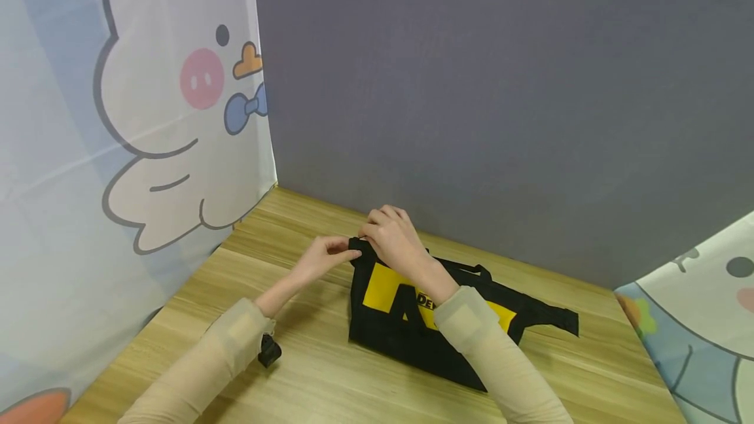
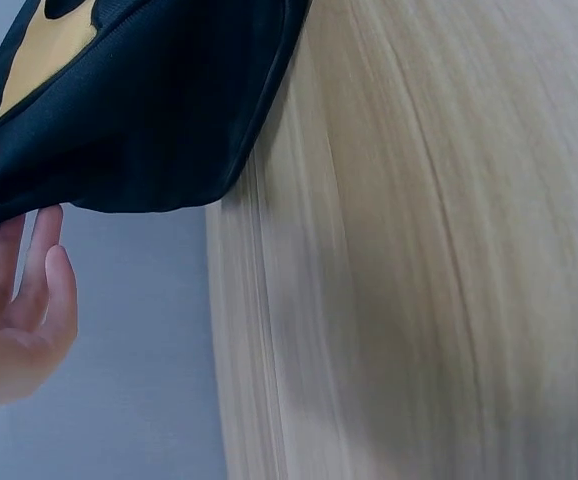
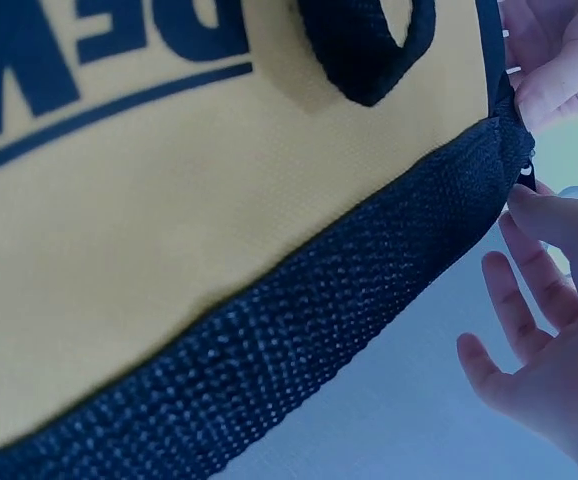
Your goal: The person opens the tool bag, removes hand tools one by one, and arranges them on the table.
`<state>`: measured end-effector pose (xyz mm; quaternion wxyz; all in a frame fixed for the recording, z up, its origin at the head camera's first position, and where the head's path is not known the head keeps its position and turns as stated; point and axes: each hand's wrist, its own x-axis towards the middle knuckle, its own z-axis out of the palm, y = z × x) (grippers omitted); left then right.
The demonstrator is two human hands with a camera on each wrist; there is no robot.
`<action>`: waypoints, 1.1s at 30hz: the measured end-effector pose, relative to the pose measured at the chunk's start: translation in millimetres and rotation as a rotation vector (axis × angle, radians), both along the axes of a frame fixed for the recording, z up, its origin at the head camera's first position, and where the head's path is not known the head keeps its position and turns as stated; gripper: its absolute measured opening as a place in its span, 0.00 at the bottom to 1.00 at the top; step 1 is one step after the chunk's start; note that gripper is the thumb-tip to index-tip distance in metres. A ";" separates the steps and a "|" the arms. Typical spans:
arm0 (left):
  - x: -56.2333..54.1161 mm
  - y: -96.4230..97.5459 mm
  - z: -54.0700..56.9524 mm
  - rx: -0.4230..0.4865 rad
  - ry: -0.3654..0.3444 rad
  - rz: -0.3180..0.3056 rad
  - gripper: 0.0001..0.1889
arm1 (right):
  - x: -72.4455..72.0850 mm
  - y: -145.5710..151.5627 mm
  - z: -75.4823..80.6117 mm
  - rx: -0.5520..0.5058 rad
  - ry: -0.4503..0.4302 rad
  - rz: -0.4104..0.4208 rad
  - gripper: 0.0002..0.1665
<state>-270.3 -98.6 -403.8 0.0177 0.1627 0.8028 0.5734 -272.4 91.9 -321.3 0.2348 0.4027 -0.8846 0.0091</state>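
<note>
A black and yellow fabric tool bag [image 1: 377,329] with printed lettering stands on the wooden table. At its upper left corner, my left hand [image 1: 321,257] pinches the fabric between thumb and fingers. Close beside it, my right hand [image 1: 393,234] is at the end of the bag's top edge. The right wrist view shows a small zipper pull [image 3: 527,178] there, pinched by the right thumb and a finger, with the other fingers spread loosely. In the left wrist view, the left fingers [image 2: 39,265] lie against the bag's dark end panel [image 2: 169,130].
Black carry handles [image 1: 465,267] stick up behind the bag's top. A black flap or strap end [image 1: 559,319] extends to the right. A grey partition [image 1: 501,116] rises behind the wooden table [image 1: 318,385]; cartoon-printed cloth [image 1: 159,116] hangs at the left.
</note>
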 end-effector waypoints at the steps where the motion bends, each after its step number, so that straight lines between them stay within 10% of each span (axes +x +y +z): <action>1: -0.2 -0.8 0.3 -0.002 0.004 0.000 0.12 | 0.0 0.2 0.3 0.003 0.010 -0.001 0.06; 33: -3.3 -11.6 2.0 0.005 0.019 -0.048 0.15 | 0.0 10.4 -1.9 0.072 0.188 0.063 0.05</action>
